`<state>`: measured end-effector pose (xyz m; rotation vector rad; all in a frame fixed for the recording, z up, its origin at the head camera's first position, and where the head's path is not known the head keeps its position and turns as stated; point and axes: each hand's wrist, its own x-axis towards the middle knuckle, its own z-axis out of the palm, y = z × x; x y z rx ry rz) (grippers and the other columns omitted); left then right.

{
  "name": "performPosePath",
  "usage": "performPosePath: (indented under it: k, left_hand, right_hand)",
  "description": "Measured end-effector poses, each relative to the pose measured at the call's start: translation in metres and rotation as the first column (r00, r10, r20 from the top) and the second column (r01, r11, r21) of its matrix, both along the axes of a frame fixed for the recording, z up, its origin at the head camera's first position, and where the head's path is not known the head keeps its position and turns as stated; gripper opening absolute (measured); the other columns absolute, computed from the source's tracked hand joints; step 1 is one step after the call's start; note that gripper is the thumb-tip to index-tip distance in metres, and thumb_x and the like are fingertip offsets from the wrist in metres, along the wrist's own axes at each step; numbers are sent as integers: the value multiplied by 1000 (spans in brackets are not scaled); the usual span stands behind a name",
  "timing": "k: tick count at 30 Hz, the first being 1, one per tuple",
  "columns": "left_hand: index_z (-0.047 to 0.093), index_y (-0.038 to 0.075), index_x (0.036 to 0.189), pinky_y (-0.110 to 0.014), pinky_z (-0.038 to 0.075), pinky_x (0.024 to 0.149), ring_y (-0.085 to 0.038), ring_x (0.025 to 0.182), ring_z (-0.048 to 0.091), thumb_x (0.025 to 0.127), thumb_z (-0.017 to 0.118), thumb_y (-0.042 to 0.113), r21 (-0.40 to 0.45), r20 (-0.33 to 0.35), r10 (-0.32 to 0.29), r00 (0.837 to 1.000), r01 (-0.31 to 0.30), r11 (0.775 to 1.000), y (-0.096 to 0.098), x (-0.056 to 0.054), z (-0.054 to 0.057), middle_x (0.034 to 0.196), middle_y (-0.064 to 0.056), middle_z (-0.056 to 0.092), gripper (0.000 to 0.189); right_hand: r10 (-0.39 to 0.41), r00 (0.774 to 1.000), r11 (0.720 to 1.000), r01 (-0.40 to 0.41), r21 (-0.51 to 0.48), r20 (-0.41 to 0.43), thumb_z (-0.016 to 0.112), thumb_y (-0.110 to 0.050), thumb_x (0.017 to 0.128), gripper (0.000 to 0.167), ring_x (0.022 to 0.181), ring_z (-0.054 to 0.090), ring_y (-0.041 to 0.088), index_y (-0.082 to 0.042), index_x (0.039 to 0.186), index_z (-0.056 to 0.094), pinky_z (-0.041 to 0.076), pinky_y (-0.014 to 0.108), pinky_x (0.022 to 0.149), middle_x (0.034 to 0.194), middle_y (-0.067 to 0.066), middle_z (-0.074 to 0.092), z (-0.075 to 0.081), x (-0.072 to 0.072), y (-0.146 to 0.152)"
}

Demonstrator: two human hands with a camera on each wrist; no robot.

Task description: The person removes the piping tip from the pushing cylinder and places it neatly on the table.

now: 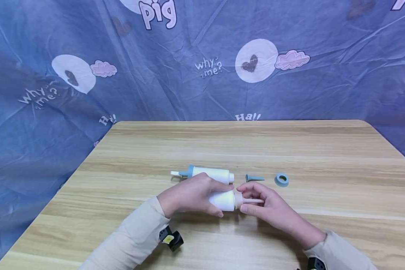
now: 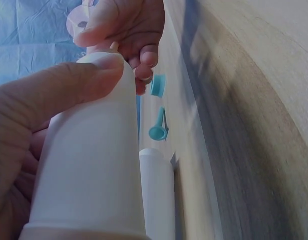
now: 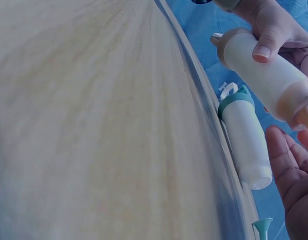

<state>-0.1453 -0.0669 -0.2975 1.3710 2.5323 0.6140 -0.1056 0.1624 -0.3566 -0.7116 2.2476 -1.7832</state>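
Note:
A white squeeze bottle lies sideways in my left hand, whose thumb and fingers wrap round its body. At its right end is a pale pink-beige nozzle cap with a thin spout. My right hand has its thumb and curled fingers about this cap, and the spout points in toward the palm. A tan cap covers the bottle's other end in the right wrist view. Behind it lies a second white bottle with a teal cap at its left end.
To the right of the second bottle, a small teal nozzle lies on its side. Farther right rests a teal ring. The wood-grain table has a blue printed cloth hanging behind it.

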Motion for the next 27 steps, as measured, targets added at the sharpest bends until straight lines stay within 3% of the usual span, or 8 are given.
performPosePath:
  k: [6,13,20,27]
  left_hand:
    - [62,12,122,-12,43,67,-5,76,54,67,82,25,-5,-24,1,1000,-1,1000,-1,0,0,103,-1,69,59]
    - [62,9,122,-14,44,68,-6,76,55,67,82,24,-5,-24,-1,1000,1,1000,-1,0,0,104,-3,69,60]
    - [62,10,122,-13,44,67,-5,76,55,67,81,25,-26,-28,2,1000,-3,1000,0,0,1,103,-2,69,60]
    - [61,10,123,-12,43,68,-4,77,55,68,81,25,-31,-3,5,1000,-5,999,0,0,1,106,-3,69,60]
  right_hand:
    - [73,997,995,-71,-63,26,56,-6,91,31,87,65,12,9,117,47,53,29,73,102,25,63,-1,-1,1]
    - [113,991,989,-106,-99,69,52,-7,93,27,80,65,12,10,114,47,54,33,70,93,15,68,-2,-2,2]
    - [81,995,993,-76,-86,61,55,-7,91,28,79,66,13,8,113,48,54,33,67,93,12,69,-3,-2,2]
    - [18,1000,1000,-18,-3,24,65,-11,85,35,86,65,11,4,113,51,53,27,73,101,19,66,-1,0,0]
